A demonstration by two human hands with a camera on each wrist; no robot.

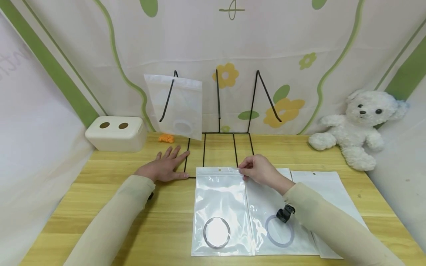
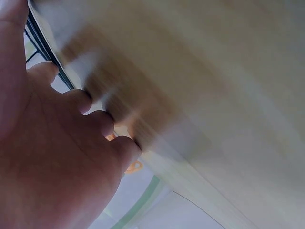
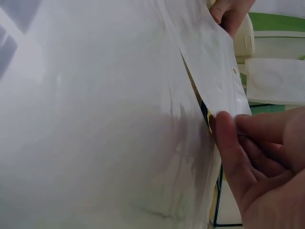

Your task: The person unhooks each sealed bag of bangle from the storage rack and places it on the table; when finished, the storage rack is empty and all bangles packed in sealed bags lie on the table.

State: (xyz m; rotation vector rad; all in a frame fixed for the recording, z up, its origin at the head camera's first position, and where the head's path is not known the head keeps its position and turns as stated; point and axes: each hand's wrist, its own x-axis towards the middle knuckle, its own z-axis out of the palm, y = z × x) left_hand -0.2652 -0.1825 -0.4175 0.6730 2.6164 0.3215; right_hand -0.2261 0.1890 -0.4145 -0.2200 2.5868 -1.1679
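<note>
A clear-fronted zip bag (image 1: 219, 195) with a ring-shaped item (image 1: 205, 240) near its bottom lies flat on the table. My right hand (image 1: 261, 170) pinches its upper right corner between thumb and forefinger, as the right wrist view also shows. My left hand (image 1: 166, 166) rests palm down with fingers spread, its thumb and fingertips at the left side of a black wire rack (image 1: 204, 151). On the rack's left prong hangs another zip bag (image 1: 173, 99), tilted, with a faint ring inside. A second bag (image 1: 266, 199) holding a pale ring lies beside the first, partly under my right forearm.
A third white bag (image 1: 319, 192) lies further right. The rack's middle prong (image 1: 218, 96) and right prong (image 1: 269, 98) carry nothing. A white box (image 1: 116, 138) and an orange bundle (image 1: 166, 138) stand back left; a white plush bear (image 1: 359, 125) sits right.
</note>
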